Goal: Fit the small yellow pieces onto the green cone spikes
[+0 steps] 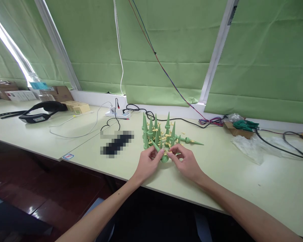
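Observation:
Between my two hands is a green cone-shaped piece (pixel 155 146), tilted with its point up to the left and its round base low near the table edge. The fingers of my left hand (pixel 148 163) are closed around it. My right hand (pixel 185 162) pinches a small yellow piece (pixel 169 153) against the side of the cone. Just beyond my hands stand several upright green cones (pixel 150 128) with small yellow pegs on them. Another green cone (pixel 195 142) lies on its side to the right, with loose yellow bits around it.
A blurred dark object (pixel 117 144) lies left of the cones. Behind are a white power strip (pixel 118 113) and black cables. Further left sits a black headset (pixel 42 111) beside yellow boxes (pixel 78 107). On the right are plastic bags (pixel 249 148) and a small cardboard box (pixel 238 131).

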`<state>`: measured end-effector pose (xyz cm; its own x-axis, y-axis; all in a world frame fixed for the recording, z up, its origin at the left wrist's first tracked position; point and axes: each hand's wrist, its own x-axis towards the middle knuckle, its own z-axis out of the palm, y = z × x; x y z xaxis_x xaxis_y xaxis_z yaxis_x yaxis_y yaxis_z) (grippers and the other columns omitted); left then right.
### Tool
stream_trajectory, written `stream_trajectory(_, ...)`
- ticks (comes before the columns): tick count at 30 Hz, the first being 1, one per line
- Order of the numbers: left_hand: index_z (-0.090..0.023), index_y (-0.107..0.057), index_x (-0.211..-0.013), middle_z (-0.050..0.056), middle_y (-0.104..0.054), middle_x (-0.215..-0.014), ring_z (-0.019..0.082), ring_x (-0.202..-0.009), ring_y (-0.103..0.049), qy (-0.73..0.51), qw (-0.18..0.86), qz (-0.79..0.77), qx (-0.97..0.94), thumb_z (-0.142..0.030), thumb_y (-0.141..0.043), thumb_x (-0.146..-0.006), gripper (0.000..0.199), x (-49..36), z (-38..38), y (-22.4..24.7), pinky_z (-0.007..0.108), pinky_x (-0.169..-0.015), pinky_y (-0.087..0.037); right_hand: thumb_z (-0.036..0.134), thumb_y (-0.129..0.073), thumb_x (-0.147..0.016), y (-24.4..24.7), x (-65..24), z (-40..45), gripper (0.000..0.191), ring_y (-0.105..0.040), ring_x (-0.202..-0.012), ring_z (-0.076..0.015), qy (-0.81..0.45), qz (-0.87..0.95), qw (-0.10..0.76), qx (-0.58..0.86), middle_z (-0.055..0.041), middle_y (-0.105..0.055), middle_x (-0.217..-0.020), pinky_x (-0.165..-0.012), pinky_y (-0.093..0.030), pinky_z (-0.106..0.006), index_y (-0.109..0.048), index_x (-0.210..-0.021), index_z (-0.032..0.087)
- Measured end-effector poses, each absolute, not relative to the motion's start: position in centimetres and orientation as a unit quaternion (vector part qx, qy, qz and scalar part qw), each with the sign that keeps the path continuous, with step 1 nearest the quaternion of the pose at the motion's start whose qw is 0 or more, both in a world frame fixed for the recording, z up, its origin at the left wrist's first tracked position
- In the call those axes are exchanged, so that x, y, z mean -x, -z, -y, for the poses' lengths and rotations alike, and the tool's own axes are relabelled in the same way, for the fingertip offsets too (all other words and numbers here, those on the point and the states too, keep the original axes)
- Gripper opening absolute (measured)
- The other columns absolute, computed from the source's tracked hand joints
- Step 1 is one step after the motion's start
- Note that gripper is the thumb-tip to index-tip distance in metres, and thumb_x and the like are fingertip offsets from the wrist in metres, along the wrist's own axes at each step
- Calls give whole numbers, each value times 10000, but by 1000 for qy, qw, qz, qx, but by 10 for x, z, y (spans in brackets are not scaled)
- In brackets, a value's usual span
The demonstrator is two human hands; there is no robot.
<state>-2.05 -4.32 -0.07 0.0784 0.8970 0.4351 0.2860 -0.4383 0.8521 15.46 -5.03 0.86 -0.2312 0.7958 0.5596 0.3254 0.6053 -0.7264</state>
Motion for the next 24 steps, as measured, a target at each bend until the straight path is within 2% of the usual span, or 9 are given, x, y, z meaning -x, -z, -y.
stream_trajectory(8, -158, -551, -721, -35, -466, -609, 97, -562, -418, -509, 278, -433, -690, -378, -605, -870, 271, 20, 46, 0, 225, -529, -342, 275, -526, -929, -6, -154, 48, 143, -578, -694, -149, -203, 771, 474, 373, -34, -650, -796, -574, -465, -244, -613, -857, 188)
stream_trajectory(16, -164, -505, -649, -37, -449, -586, 90, -551, -400, -487, 233, -434, -721, -388, -586, -883, 334, 19, 47, 1, 223, -526, -332, 289, -516, -934, -4, -156, 47, 174, -538, -617, -139, -216, 770, 458, 389, -22, -626, -712, -546, -418, -242, -599, -828, 178)
stream_trajectory(20, -164, -491, -639, -41, -418, -575, 88, -540, -376, -477, 210, -434, -735, -390, -588, -883, 346, 19, 48, 1, 224, -519, -321, 308, -492, -952, -2, -158, 46, 229, -477, -560, -125, -203, 777, 442, 399, 0, -578, -646, -526, -359, -243, -576, -780, 181)
stream_trajectory(24, -162, -515, -659, -38, -414, -588, 89, -547, -359, -471, 199, -420, -750, -395, -587, -887, 334, 19, 49, 1, 225, -517, -316, 327, -454, -972, 1, -158, 45, 335, -385, -507, -108, -187, 788, 425, 405, 31, -480, -572, -515, -292, -254, -470, -666, 190)
